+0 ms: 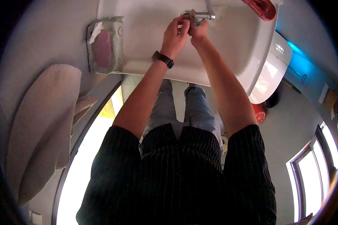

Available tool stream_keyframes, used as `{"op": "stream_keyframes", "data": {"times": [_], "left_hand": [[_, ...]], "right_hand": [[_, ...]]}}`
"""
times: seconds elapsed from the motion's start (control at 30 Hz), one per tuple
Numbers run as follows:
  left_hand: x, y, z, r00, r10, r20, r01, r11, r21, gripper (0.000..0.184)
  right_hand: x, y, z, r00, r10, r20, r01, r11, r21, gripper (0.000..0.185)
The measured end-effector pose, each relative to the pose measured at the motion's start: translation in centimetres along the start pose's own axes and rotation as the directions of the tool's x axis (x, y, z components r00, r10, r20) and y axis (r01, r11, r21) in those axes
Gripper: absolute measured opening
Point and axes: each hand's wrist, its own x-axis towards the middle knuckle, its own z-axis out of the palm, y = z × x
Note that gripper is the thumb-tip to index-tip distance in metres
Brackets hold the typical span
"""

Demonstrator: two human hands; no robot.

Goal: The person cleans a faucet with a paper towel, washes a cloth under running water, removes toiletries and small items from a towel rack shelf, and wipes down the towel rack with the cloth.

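At the far part of the sink (233,48), the left hand (175,34), fingers curled, and the partly hidden right hand (198,32) meet at the metal faucet (203,15); whether either grip is closed on it, I cannot tell. A soft packet (103,47) lies along the sink's left edge, a red object (262,8) at its far right.

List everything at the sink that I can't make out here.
All in the head view:
- Right hand: fingers mostly hidden by the tap and left hand.
- Anything between the hands: hidden by the fingers.
- Red item: cut off by the top edge.
- Packet: print too small and blurred to read.
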Motion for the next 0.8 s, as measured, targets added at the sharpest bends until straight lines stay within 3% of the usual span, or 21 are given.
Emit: {"op": "stream_keyframes", "data": {"times": [0.07,0.13,0.17,0.2,0.27,0.3,0.33,0.37,0.4,0.47,0.5,0.57,0.6,0.67,0.7,0.73,0.77,0.8], "left_hand": [[-0.1,-0.1,0.0,1.000,0.021,0.021,-0.022,0.999,0.039,0.036],[0.2,-0.2,-0.3,0.998,0.043,0.040,-0.046,0.996,0.079,0.038],[0.7,-0.3,-1.0,0.992,-0.062,0.110,0.049,0.992,0.114,0.039],[1.0,-0.5,-1.6,0.970,-0.167,0.176,0.140,0.978,0.155,0.040],[1.3,0.5,-2.2,0.957,-0.206,0.204,0.188,0.977,0.105,0.042],[1.3,0.7,-2.1,0.970,-0.201,0.135,0.212,0.975,-0.074,0.035],[1.2,0.9,-2.0,0.976,-0.208,0.065,0.218,0.943,-0.251,0.028],[1.4,0.7,-1.8,0.975,-0.218,0.050,0.223,0.922,-0.316,0.024],[1.3,1.3,-1.5,0.975,-0.217,0.049,0.221,0.923,-0.316,0.024],[0.7,2.5,-0.1,0.925,-0.379,0.034,0.338,0.776,-0.532,0.026],[0.8,2.2,0.5,0.924,-0.380,0.036,0.340,0.775,-0.533,0.026],[2.0,0.4,2.0,0.902,-0.387,0.189,0.428,0.750,-0.504,0.022],[2.6,-1.1,2.7,0.902,-0.389,0.188,0.429,0.750,-0.504,0.022],[3.8,-3.8,4.0,0.974,-0.140,0.178,0.168,0.973,-0.156,0.026],[3.1,-2.4,4.3,0.993,-0.084,0.082,0.099,0.975,-0.198,0.027],[2.8,-1.5,4.4,0.993,-0.085,0.082,0.100,0.975,-0.198,0.027],[2.6,-0.7,4.6,0.994,0.100,0.053,-0.098,0.995,-0.026,0.026],[2.3,-0.2,4.9,0.958,0.280,0.059,-0.285,0.947,0.147,0.026]], "right_hand": [[-0.7,-0.8,-0.9,1.000,0.000,-0.016,0.000,0.999,0.045,0.020],[-2.0,-1.5,-2.2,0.994,0.022,0.107,-0.046,0.972,0.229,0.042],[-2.8,-1.7,-4.0,0.898,-0.218,0.382,0.122,0.958,0.261,0.040],[-3.8,-2.7,-4.6,0.899,-0.217,0.381,0.122,0.958,0.258,0.040],[-5.7,-5.4,-4.8,0.978,-0.102,0.181,0.132,0.978,-0.163,0.037],[-6.1,-6.0,-5.3,0.978,-0.103,0.181,0.132,0.978,-0.162,0.037],[-6.5,-6.5,-5.9,0.994,-0.075,0.083,0.086,0.988,-0.131,0.036],[-6.8,-6.9,-6.2,0.999,-0.045,-0.013,0.044,0.994,-0.096,0.035],[-7.3,-7.5,-5.9,0.999,-0.046,-0.012,0.045,0.994,-0.096,0.035],[-8.3,-8.3,-5.2,0.999,-0.044,0.016,0.041,0.987,0.157,0.029],[-7.9,-7.6,-5.8,0.999,-0.044,0.014,0.041,0.987,0.155,0.029],[-6.2,-5.6,-7.2,0.896,-0.059,0.439,-0.098,0.940,0.326,0.034],[-5.7,-5.4,-7.2,0.897,-0.057,0.439,-0.100,0.940,0.326,0.034],[-4.9,-4.8,-6.2,0.969,0.020,0.248,-0.073,0.976,0.204,0.030],[-4.8,-4.7,-5.5,0.968,0.022,0.249,-0.075,0.976,0.205,0.030],[-4.8,-4.7,-4.6,0.998,-0.032,0.045,0.023,0.981,0.194,0.027],[-4.8,-4.7,-3.9,0.983,-0.091,-0.162,0.118,0.980,0.161,0.025],[-5.1,-4.5,-2.8,0.982,-0.090,-0.168,0.117,0.980,0.159,0.025]]}}
